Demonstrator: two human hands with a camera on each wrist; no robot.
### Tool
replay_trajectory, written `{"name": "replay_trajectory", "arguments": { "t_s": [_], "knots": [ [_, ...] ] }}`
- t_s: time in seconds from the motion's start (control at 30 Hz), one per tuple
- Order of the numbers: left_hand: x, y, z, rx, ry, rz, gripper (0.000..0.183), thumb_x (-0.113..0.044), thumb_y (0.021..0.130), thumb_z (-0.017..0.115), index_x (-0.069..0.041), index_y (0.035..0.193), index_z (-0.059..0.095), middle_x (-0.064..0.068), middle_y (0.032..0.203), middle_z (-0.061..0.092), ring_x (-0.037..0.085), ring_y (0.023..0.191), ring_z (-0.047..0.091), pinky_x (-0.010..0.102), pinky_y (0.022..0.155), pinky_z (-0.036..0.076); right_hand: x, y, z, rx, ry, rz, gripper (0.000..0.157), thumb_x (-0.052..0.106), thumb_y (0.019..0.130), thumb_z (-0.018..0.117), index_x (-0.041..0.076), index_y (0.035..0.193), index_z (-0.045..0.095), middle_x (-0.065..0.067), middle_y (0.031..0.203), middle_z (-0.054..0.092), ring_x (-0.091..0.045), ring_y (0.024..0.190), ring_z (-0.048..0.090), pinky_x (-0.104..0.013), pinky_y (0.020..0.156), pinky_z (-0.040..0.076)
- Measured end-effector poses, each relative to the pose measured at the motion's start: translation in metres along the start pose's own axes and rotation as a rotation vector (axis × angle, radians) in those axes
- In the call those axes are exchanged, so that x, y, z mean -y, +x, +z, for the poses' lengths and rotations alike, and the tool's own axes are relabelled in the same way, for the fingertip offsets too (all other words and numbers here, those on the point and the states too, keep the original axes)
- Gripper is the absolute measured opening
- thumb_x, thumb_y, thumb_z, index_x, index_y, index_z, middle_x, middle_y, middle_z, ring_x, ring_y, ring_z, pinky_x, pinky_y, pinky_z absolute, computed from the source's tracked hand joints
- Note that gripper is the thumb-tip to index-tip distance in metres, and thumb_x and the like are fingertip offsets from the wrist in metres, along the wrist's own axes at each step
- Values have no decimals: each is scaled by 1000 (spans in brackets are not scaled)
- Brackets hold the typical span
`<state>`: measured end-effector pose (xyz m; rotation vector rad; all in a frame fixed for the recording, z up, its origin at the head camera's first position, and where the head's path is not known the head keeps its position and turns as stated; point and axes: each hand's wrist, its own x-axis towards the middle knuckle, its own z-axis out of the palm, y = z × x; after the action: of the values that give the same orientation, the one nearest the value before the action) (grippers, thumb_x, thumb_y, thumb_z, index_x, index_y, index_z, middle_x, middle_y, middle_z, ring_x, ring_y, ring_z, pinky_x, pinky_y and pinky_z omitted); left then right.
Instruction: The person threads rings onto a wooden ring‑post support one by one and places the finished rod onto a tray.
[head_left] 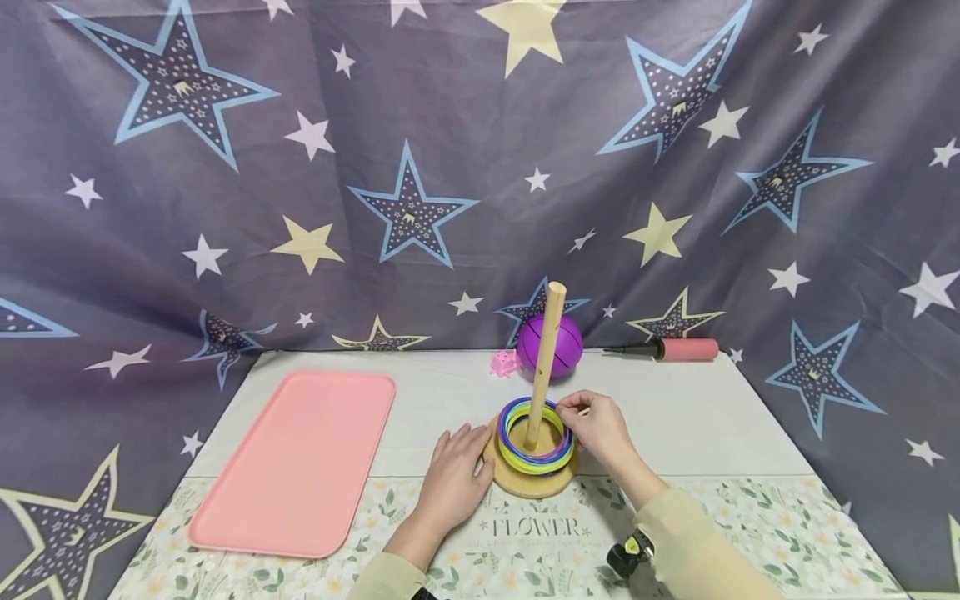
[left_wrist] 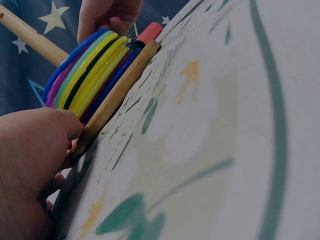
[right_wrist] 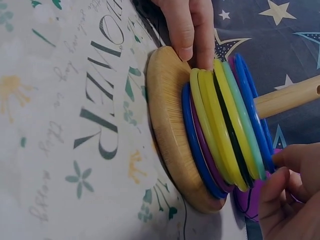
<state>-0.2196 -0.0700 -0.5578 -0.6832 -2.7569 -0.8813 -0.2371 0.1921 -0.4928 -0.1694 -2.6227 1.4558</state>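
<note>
Colored rings (right_wrist: 210, 125) in blue, purple, yellow, black and turquoise are stacked around a wooden post (head_left: 546, 358) on a round wooden base (head_left: 534, 488). My right hand (head_left: 600, 425) is at the far right side of the stack. Its thumb and forefinger pinch the blue ring (right_wrist: 249, 95) on top, which still encircles the post. On the left, my left hand (head_left: 455, 477) lies with extended fingers against the base's edge, its thumb close beside the lower rings in the left wrist view.
A pink tray (head_left: 300, 458) lies at the left. Behind the post are a purple ball (head_left: 568, 343) and a small pink toy (head_left: 505, 362). A pink and black hand pump (head_left: 688, 349) lies at the back right, before a star-patterned curtain (head_left: 480, 167).
</note>
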Motion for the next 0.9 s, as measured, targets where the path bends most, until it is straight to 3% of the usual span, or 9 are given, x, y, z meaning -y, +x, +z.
{"name": "replay_trajectory", "arguments": {
  "t_s": [0.43, 0.63, 0.77, 0.9],
  "knots": [
    [-1, -1, 0, 4, -5, 1, 52, -21, 109, 65, 1, 156, 59, 18, 158, 61, 42, 155, 46, 66, 133, 21, -1, -5, -3, -2, -2, -8, 13, 16, 100, 80, 4, 105, 81, -5, 90, 69, -13, 58, 57, -24, 47, 49],
    [0, -1, 1, 17, -9, -14, 52, -21, 109, 65, 0, 157, 59, 18, 158, 60, 42, 155, 45, 65, 133, 21, 2, -9, -9, -25, -26, -21, 18, 20, 101, 81, 3, 109, 82, -5, 92, 69, -19, 74, 60, -27, 63, 49],
    [0, -1, -1, 31, -27, -24, 52, -20, 110, 64, 1, 157, 58, 19, 159, 59, 42, 156, 45, 64, 133, 21, 0, -12, -15, -50, -87, -61, 22, 21, 102, 80, 3, 115, 81, -6, 96, 70, -24, 84, 63, -32, 75, 51],
    [0, 0, -7, 42, -49, -31, 52, -20, 111, 64, 3, 157, 57, 21, 161, 56, 42, 157, 43, 60, 134, 23, -4, -19, -25, -88, -217, -149, 29, 26, 104, 78, 5, 125, 79, -5, 102, 72, -22, 87, 69, -41, 79, 56]
  ]
}}
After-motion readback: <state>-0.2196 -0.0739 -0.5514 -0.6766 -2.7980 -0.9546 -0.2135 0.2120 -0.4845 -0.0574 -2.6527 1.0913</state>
